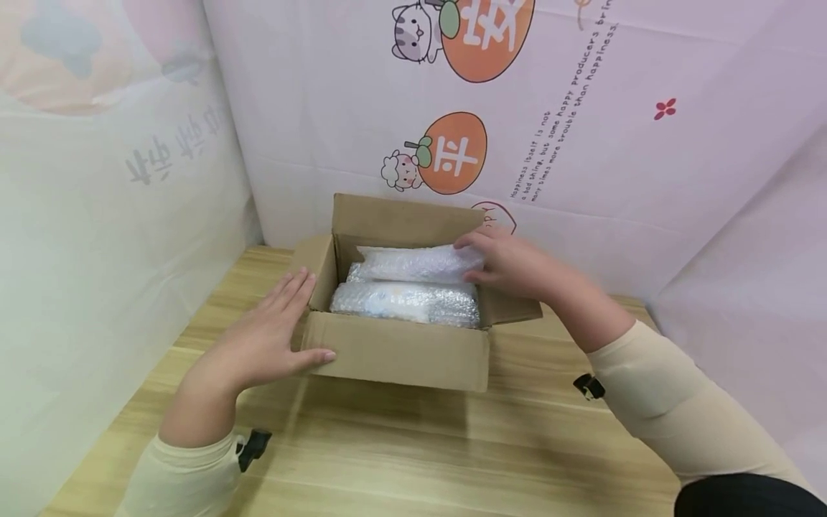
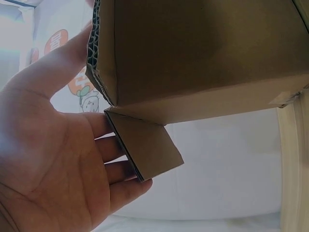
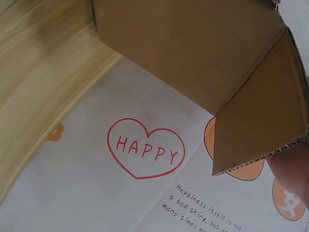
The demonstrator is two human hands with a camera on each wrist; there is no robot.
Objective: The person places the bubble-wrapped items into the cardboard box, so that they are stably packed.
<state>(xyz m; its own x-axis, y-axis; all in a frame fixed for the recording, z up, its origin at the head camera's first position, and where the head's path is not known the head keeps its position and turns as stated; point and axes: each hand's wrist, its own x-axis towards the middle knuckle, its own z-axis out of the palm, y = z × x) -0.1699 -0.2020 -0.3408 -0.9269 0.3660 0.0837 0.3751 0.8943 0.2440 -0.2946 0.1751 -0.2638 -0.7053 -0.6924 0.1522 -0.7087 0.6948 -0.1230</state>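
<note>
An open cardboard box (image 1: pixel 395 352) stands on the table with its flaps folded outward. Inside lie bubble-wrapped packages, a front one (image 1: pixel 394 301) and a rear bubble-wrapped roll (image 1: pixel 413 264); what the wrap contains is hard to make out. My right hand (image 1: pixel 510 262) grips the right end of the rear roll between thumb and fingers. My left hand (image 1: pixel 268 337) rests against the box's left side, its fingers (image 2: pixel 123 191) extended along the outside of the left flap (image 2: pixel 145 145) and the thumb at the front flap. The right wrist view shows mostly the box's side flap (image 3: pixel 260 106), with little of the hand.
Beneath the box is a wood-grain table (image 1: pixel 388 452). Printed white cloth (image 1: pixel 310 108) hangs close behind the box, and more cloth closes in the left and right sides. The right flap (image 1: pixel 513 307) sticks out under my right hand.
</note>
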